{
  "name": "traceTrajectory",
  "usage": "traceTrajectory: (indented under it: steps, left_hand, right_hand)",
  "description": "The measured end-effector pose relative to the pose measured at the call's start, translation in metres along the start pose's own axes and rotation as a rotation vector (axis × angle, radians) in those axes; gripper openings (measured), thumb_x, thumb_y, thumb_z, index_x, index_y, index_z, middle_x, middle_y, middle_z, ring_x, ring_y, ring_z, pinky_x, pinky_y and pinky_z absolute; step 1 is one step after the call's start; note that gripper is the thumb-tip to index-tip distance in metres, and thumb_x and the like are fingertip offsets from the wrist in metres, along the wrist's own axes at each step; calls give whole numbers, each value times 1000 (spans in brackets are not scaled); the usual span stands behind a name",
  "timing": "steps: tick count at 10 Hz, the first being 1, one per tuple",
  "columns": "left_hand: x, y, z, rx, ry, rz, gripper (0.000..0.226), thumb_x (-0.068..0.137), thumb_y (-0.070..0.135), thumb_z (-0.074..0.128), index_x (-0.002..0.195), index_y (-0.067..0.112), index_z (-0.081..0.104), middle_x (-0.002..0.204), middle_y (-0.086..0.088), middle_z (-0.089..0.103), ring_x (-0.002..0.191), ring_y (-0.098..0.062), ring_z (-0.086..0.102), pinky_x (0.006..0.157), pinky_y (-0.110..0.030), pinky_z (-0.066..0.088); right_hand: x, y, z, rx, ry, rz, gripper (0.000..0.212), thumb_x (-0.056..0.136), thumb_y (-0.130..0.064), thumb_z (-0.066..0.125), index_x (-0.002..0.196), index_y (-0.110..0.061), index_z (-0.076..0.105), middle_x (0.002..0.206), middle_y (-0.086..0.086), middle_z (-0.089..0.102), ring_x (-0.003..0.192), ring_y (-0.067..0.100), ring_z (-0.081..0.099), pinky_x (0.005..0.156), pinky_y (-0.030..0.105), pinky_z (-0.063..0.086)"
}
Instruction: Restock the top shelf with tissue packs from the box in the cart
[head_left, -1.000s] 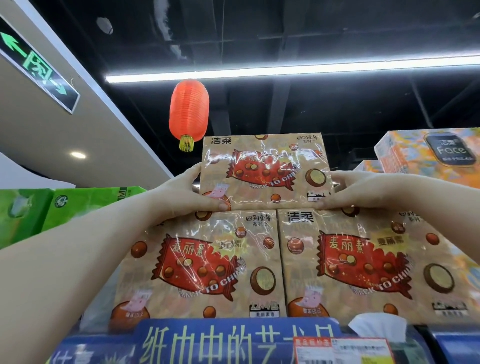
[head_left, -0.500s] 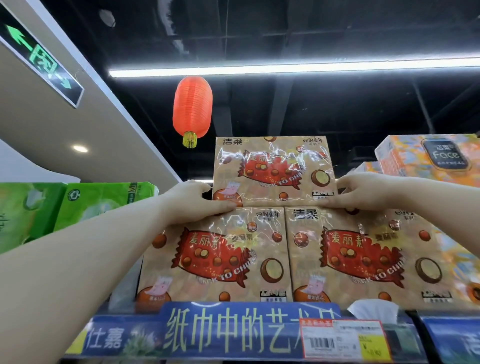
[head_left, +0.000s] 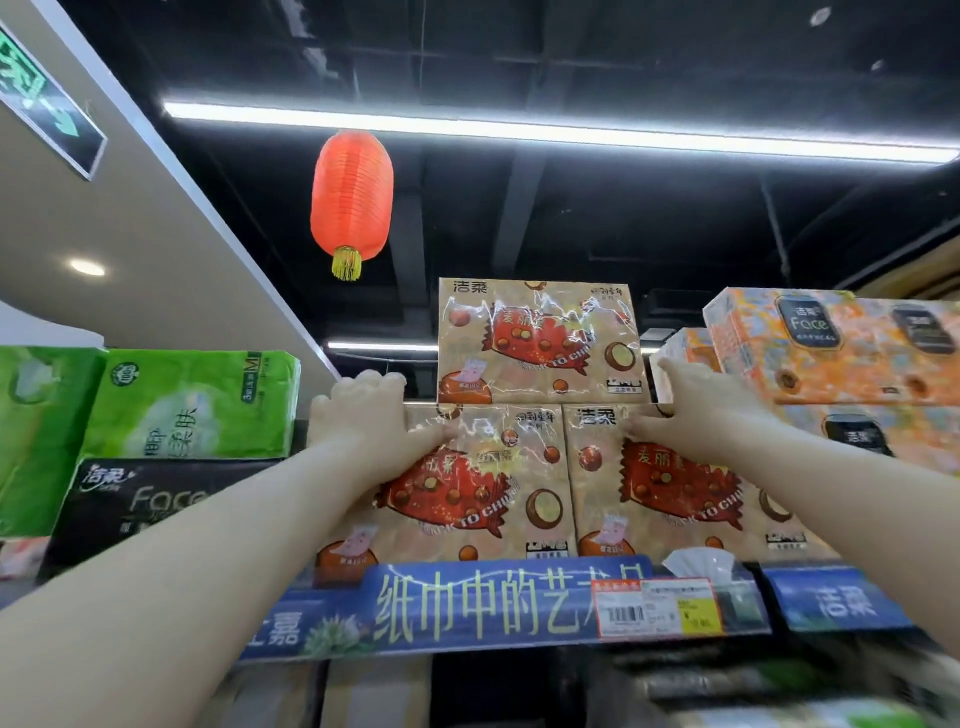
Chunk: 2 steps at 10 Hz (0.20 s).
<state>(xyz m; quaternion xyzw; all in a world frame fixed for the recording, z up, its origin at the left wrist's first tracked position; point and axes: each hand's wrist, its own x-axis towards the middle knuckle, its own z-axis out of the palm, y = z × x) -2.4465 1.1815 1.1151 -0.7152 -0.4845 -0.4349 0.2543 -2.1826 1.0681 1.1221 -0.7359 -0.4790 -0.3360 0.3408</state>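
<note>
1. Left hand (head_left: 371, 415) grips the top left corner of the lower left tissue pack (head_left: 467, 499), fingers curled over its edge.
2. Right hand (head_left: 696, 410), fingers nearly straight, rests on the top edge of the lower right tissue pack (head_left: 675, 493).
3. Both packs stand side by side on the top shelf (head_left: 467, 608).
4. The upper tissue pack (head_left: 540, 343) sits across them, between the hands.

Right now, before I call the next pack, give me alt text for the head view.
One tan tissue pack sits centred on two matching packs on the top shelf. The left hand grips the top edge of the lower left pack; the right hand rests on the lower right pack. Green packs stand left, orange boxes right.
</note>
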Motion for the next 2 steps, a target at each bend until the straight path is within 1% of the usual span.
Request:
traceTrajectory:
  steps: [1, 2]
  left_hand:
    - [-5, -2, 2, -35, 82, 17, 81, 75, 77, 42, 130, 18, 46, 131, -5, 50, 124, -27, 44, 98, -45, 41]
    - [-17, 0, 5, -24, 111, 50, 83, 78, 75, 39, 139, 18, 37, 145, -8, 38, 137, -31, 28, 107, -50, 33]
  right_hand:
    - [-25, -3, -12, -58, 32, -56, 63, 85, -57, 55, 135, -21, 41, 137, 2, 49, 123, 25, 48, 96, 41, 45]
    - [-75, 19, -8, -175, 71, -141, 44, 90, -45, 52, 129, -24, 50, 127, -1, 56, 120, 24, 50, 99, 39, 41]
